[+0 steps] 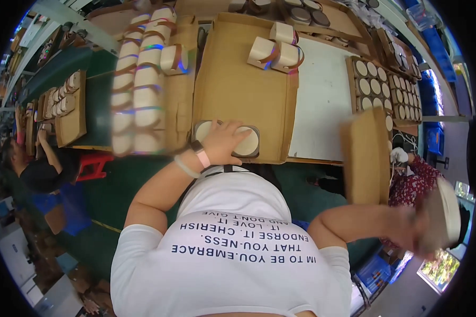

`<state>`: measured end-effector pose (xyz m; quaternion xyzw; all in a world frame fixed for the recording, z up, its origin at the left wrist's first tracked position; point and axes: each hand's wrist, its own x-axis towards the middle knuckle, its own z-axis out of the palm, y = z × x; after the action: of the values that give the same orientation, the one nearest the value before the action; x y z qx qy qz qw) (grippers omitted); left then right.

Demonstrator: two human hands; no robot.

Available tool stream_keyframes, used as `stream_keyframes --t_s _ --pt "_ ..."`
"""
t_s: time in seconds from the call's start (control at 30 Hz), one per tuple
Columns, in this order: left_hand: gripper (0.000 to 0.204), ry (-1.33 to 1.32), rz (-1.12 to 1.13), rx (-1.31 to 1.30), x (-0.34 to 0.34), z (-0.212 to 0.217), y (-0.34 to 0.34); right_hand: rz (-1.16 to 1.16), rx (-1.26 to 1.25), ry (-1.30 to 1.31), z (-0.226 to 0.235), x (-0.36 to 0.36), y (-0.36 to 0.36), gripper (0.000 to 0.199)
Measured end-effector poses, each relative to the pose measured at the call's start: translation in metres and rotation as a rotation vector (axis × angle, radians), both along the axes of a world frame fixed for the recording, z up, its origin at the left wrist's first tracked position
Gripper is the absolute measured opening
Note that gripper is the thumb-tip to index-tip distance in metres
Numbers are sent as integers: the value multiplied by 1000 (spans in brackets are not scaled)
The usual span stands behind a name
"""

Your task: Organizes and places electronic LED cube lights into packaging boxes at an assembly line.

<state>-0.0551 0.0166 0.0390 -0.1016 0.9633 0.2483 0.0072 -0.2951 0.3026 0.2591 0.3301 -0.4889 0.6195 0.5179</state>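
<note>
My left hand (225,141) lies with its fingers spread across two boxy units at the near edge of a shallow cardboard tray (232,90). Both units, a left one (201,129) and a right one (247,142), show cream round faces in dark surrounds. The fingers touch them; part of the left unit is covered. Far out to the right, motion smears my right hand (413,232). Beside it is a blurred cream-and-brown shape (449,211); I cannot tell whether the hand holds it.
Three lit cream units with brown straps (275,50) sit at the tray's far right. Rows of similar units (143,90) stand left. Filled trays (371,84) lie right, beyond a white board (322,100). A blurred cardboard piece (366,158) and a co-worker's floral sleeve (423,174) are nearby.
</note>
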Motion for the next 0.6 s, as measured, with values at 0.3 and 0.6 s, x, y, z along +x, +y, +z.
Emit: stream_keyframes --t_s 0.3,0.6 --pt "83 1 34 -121 0 -9 4 1181 662 -1148 -122 33 -138 87" --pt "87 -22 79 -116 3 -9 6 304 1795 -203 -223 75 -130 90"
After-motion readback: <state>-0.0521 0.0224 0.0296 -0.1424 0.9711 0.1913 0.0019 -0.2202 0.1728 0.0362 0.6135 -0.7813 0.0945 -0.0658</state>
